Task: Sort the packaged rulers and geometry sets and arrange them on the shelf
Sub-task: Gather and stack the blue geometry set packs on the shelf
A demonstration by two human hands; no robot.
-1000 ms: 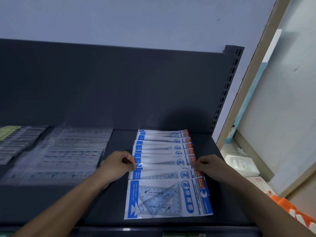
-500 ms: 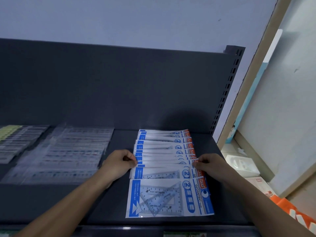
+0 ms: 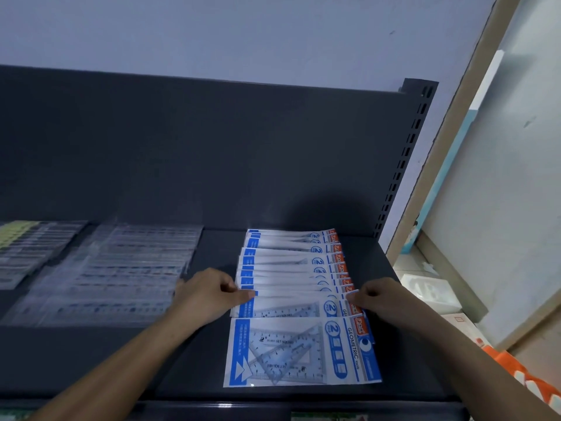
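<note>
Several blue-and-white geometry set packs (image 3: 291, 268) lie overlapped in a row running from the back of the dark shelf (image 3: 182, 360) to its front, with the frontmost pack (image 3: 300, 350) fully showing its set squares. My left hand (image 3: 209, 296) pinches the left edge of a pack in the middle of the row. At the same pack's right edge, near the orange labels, my right hand (image 3: 382, 299) pinches it too. Clear packaged rulers (image 3: 121, 268) lie fanned out to the left.
More ruler packs (image 3: 27, 250), some yellowish, sit at the far left. The shelf's back panel (image 3: 212, 153) rises behind, with a slotted upright post (image 3: 403, 165) at right. Beyond the shelf's right end are white boxes (image 3: 425, 290) and orange packaging (image 3: 522, 375) on the floor.
Both hands shifted slightly along the edges of the overlapped geometry packs, squaring them; the row looks a little tidier. The view has barely moved.
</note>
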